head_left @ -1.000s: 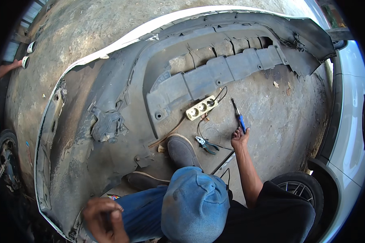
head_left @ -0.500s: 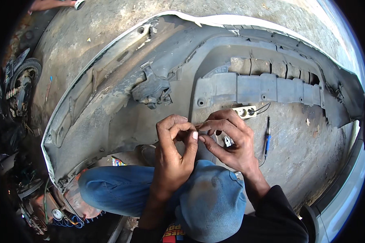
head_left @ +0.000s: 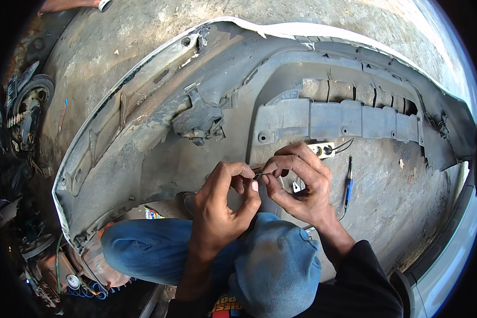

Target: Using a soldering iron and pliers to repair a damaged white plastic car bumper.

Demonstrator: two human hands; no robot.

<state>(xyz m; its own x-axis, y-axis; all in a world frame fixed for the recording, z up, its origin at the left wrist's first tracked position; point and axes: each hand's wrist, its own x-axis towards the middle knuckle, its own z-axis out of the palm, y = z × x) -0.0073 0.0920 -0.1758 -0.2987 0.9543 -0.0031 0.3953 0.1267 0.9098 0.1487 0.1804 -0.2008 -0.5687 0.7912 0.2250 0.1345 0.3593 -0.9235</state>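
Note:
Both of my hands meet in front of my knee, over a car bumper [head_left: 164,175] that lies with its inner side up. A short, thin, dark wire [head_left: 258,175] bends between the fingertips. My left hand [head_left: 222,204] pinches one end of it between thumb and forefinger. At the other end, my right hand [head_left: 302,185] pinches with thumb and forefinger, its other fingers curled. Just past the right palm, a small light metal piece [head_left: 298,186] shows partly; its kind I cannot make out.
A soldering iron [head_left: 349,188] with a blue handle lies on the concrete to the right. Beyond my right hand is a white power strip [head_left: 326,150] with a black plug. A motorcycle wheel [head_left: 34,106] and a compressor [head_left: 103,252] stand left. Another person's foot [head_left: 103,5] shows far left.
My left hand has shifted slightly left and down, its fingertips drawing away from the right ones. The thin wire now shows between them. My right hand stays nearly in place.

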